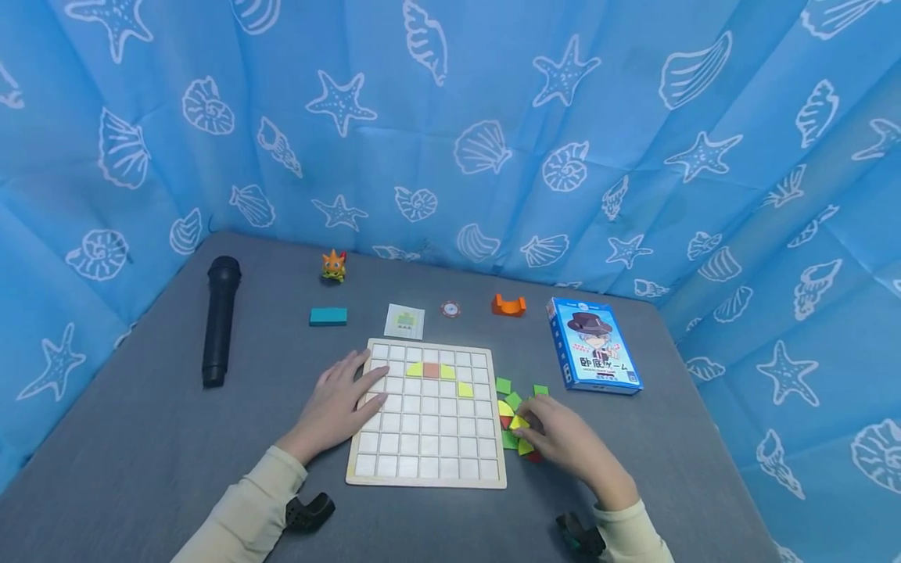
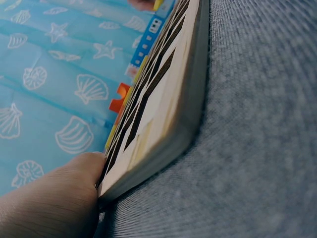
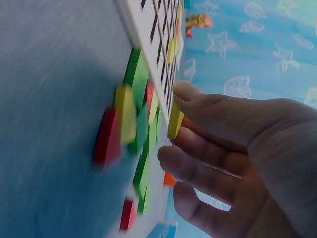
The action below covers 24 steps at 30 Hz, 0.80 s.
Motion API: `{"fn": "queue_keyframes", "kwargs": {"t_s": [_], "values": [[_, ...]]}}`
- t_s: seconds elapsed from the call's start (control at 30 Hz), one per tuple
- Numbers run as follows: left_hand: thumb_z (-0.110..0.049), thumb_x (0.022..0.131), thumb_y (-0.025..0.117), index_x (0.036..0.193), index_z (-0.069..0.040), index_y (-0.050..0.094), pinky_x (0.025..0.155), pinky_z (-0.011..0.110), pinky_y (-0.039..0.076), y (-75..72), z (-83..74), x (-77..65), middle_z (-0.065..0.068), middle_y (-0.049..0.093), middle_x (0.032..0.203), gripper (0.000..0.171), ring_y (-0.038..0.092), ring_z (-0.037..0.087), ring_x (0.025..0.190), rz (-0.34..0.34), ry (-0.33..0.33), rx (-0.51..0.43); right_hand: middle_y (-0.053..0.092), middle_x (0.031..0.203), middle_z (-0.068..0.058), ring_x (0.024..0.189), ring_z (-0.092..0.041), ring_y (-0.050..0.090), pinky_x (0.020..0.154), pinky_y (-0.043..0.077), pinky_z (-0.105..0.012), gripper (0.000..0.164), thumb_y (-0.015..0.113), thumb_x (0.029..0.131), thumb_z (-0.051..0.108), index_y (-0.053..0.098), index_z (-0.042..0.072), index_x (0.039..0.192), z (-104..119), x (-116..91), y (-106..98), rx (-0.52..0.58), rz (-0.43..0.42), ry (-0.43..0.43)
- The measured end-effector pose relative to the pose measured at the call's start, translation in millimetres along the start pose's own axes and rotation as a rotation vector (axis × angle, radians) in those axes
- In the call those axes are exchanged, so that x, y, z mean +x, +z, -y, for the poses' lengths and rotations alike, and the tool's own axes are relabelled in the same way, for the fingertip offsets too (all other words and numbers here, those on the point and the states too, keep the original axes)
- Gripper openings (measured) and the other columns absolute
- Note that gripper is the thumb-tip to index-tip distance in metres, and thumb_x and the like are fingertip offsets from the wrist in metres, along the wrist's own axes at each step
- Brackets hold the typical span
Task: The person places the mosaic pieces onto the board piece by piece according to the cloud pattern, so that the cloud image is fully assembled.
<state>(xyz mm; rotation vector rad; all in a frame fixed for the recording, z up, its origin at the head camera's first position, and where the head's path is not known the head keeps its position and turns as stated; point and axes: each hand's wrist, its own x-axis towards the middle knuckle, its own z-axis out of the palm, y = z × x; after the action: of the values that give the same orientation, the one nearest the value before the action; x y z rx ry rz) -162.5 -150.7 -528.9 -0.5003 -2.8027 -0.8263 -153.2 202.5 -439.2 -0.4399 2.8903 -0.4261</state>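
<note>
A wooden grid board (image 1: pixel 418 447) lies on the grey table. My left hand (image 1: pixel 339 403) rests along its left edge, fingers extended over the outer squares; the left wrist view shows the thumb (image 2: pixel 59 193) at the board's side. On the grid sit an orange-brown square tile (image 1: pixel 431 370) between two rounded yellow tiles (image 1: pixel 414 369), plus a yellow square tile (image 1: pixel 465 389). Right of the board, my right hand (image 1: pixel 566 438) pinches a yellow tile (image 3: pixel 175 120) between thumb and forefinger. Beneath it is a loose pile of green tiles (image 3: pixel 137 72), red tiles (image 3: pixel 107 138) and yellow tiles (image 3: pixel 126 114).
Behind the board lie a pattern card (image 1: pixel 404 321), a poker chip (image 1: pixel 450 310), a teal block (image 1: pixel 328 317) and an orange arch block (image 1: pixel 508 305). A small figurine (image 1: pixel 334 266) stands farther back. A black microphone (image 1: pixel 221 320) lies left, a blue game box (image 1: pixel 595 346) right.
</note>
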Motion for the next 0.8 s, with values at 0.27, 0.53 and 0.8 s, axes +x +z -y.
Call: {"fn": "queue_keyframes", "kwargs": {"t_s": [0.27, 0.53, 0.8], "values": [[-0.049, 0.097, 0.049, 0.143, -0.026, 0.047, 0.109, 0.061, 0.022, -0.5, 0.6, -0.2, 0.011, 0.030, 0.155, 0.052, 0.022, 0.036, 0.144, 0.018, -0.005, 0.010, 0.057, 0.091, 0.009, 0.077, -0.005, 0.052, 0.067, 0.050, -0.023, 0.021, 0.074, 0.084, 0.023, 0.066, 0.018, 0.103, 20.8, 21.5, 11.3, -0.008, -0.039, -0.166], [-0.063, 0.091, 0.048, 0.146, -0.023, 0.041, 0.111, 0.062, 0.017, -0.9, -4.9, -4.3, 0.015, 0.030, 0.154, 0.068, 0.018, 0.037, 0.145, 0.052, -0.073, 0.028, 0.061, 0.096, 0.006, 0.079, -0.007, 0.053, 0.073, 0.052, -0.027, 0.025, 0.074, 0.085, 0.024, 0.067, 0.015, 0.107, 34.4, 35.2, 23.0, -0.031, -0.020, -0.241], [-0.062, 0.088, 0.055, 0.147, -0.011, 0.037, 0.113, 0.058, 0.017, -2.1, -8.3, -13.1, 0.015, 0.033, 0.153, 0.080, 0.021, 0.036, 0.144, 0.000, -0.103, 0.017, 0.062, 0.103, 0.006, 0.088, -0.007, 0.058, 0.081, 0.054, -0.029, 0.024, 0.072, 0.086, 0.018, 0.067, 0.016, 0.110, 36.6, 41.6, 24.4, -0.080, -0.031, -0.282]]}}
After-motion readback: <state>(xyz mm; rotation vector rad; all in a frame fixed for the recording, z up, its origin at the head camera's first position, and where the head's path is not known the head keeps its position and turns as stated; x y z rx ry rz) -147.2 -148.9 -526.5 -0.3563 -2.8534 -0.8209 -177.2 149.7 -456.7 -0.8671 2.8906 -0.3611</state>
